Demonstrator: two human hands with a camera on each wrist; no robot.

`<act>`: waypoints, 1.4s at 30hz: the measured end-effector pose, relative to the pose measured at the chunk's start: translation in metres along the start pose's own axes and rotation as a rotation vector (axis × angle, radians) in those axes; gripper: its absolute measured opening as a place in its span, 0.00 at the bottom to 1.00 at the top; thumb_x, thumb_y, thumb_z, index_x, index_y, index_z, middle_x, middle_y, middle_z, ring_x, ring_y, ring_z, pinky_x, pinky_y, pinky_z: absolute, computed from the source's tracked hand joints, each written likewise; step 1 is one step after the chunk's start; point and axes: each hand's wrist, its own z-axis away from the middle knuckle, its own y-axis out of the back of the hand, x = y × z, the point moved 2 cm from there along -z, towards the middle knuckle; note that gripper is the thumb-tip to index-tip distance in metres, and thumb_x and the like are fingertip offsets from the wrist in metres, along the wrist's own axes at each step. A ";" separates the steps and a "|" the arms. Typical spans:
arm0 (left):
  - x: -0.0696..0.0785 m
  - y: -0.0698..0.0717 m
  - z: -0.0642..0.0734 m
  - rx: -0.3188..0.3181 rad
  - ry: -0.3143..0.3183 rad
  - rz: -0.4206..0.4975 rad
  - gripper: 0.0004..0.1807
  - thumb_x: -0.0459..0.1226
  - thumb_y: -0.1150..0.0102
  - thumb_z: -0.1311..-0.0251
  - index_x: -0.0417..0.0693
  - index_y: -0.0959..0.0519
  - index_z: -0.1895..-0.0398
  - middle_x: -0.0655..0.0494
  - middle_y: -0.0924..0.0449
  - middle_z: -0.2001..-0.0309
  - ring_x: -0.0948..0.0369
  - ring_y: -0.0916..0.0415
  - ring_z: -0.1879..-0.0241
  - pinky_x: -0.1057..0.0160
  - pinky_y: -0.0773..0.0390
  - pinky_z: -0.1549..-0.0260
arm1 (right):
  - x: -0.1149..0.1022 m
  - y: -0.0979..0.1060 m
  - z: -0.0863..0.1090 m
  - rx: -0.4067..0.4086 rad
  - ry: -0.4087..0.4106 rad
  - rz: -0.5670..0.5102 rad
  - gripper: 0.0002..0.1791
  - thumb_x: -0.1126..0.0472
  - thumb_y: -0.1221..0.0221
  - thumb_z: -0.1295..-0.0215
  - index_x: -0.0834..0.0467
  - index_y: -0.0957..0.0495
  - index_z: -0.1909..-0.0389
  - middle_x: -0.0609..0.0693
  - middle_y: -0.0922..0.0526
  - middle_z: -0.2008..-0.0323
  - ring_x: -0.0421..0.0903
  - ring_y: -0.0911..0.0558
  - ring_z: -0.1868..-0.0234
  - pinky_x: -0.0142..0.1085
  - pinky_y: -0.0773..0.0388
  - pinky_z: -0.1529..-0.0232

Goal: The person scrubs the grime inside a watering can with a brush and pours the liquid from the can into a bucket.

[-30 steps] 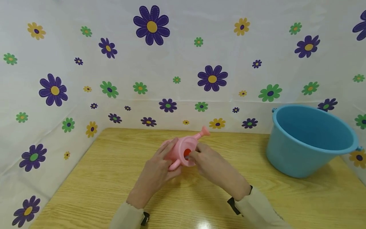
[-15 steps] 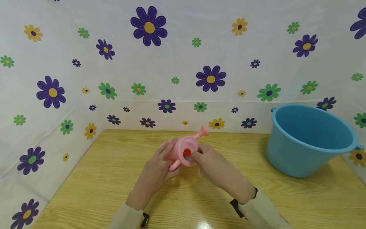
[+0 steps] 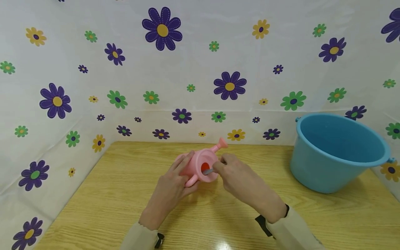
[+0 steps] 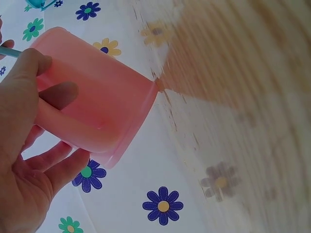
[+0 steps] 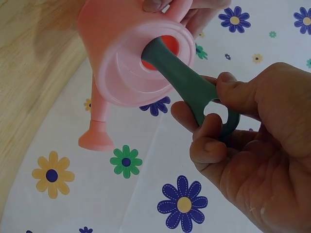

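A pink toy watering can (image 5: 116,58) is tipped so that its top opening faces the right hand. The left hand (image 3: 173,184) grips it around the body and the looped handle (image 4: 73,128). Its spout (image 3: 222,143) points to the back right. From the orange-red hole in the top sticks a green plastic handle (image 5: 182,80) with an oval hole in its end, greyish in the head view. The right hand (image 3: 239,178) pinches that end between thumb and fingers. The handle's far part is hidden inside the can.
A large blue bucket (image 3: 334,173) stands at the right of the wooden table (image 3: 131,173). Behind and to the left hangs a white sheet printed with flowers (image 3: 193,62), along the table's back edge.
The right hand has drawn a little to the right, away from the can, and more of the green handle shows outside the opening. The left hand keeps its grip in place.
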 end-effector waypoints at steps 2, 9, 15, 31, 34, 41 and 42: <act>0.000 0.000 0.000 -0.001 0.003 0.003 0.23 0.48 0.25 0.44 0.48 0.24 0.88 0.49 0.29 0.27 0.47 0.26 0.32 0.60 0.11 0.65 | 0.001 0.001 0.000 -0.001 -0.001 -0.002 0.12 0.79 0.37 0.42 0.60 0.16 0.64 0.51 0.23 0.72 0.42 0.30 0.70 0.25 0.28 0.71; 0.001 0.001 -0.001 -0.026 0.008 -0.011 0.24 0.48 0.28 0.40 0.48 0.25 0.88 0.49 0.31 0.26 0.48 0.27 0.31 0.60 0.11 0.63 | 0.002 -0.001 -0.001 -0.004 0.004 -0.001 0.11 0.78 0.37 0.42 0.60 0.16 0.64 0.51 0.23 0.71 0.42 0.30 0.70 0.25 0.28 0.71; 0.000 0.001 0.000 -0.037 0.022 0.004 0.23 0.47 0.27 0.41 0.48 0.24 0.87 0.49 0.32 0.25 0.47 0.27 0.30 0.59 0.11 0.61 | 0.003 -0.012 -0.004 -0.012 0.016 0.003 0.09 0.75 0.35 0.40 0.60 0.16 0.61 0.54 0.18 0.65 0.45 0.24 0.65 0.30 0.18 0.64; 0.001 0.001 0.001 -0.041 0.027 0.016 0.22 0.47 0.28 0.39 0.47 0.22 0.86 0.49 0.32 0.25 0.46 0.28 0.29 0.58 0.12 0.57 | 0.000 -0.030 -0.006 -0.032 0.045 0.042 0.09 0.72 0.33 0.39 0.58 0.17 0.61 0.54 0.19 0.63 0.46 0.23 0.61 0.33 0.16 0.59; 0.001 0.001 0.001 -0.042 0.031 0.021 0.22 0.47 0.28 0.40 0.47 0.22 0.86 0.49 0.31 0.25 0.46 0.28 0.29 0.58 0.12 0.57 | -0.001 -0.030 -0.006 -0.039 0.047 0.064 0.09 0.73 0.34 0.39 0.58 0.18 0.61 0.53 0.21 0.64 0.46 0.24 0.62 0.32 0.18 0.60; 0.001 0.001 0.001 -0.036 0.027 0.020 0.22 0.47 0.28 0.40 0.47 0.22 0.86 0.49 0.31 0.25 0.47 0.28 0.30 0.59 0.12 0.57 | -0.001 -0.028 -0.004 -0.053 0.032 0.044 0.09 0.72 0.33 0.39 0.58 0.17 0.60 0.54 0.19 0.62 0.47 0.23 0.60 0.33 0.17 0.59; 0.001 0.001 0.001 -0.036 0.028 0.020 0.22 0.47 0.28 0.39 0.47 0.22 0.86 0.49 0.31 0.25 0.47 0.28 0.30 0.59 0.12 0.57 | -0.001 -0.026 -0.004 -0.054 0.027 0.038 0.10 0.73 0.33 0.39 0.58 0.17 0.59 0.54 0.19 0.61 0.47 0.23 0.60 0.34 0.16 0.58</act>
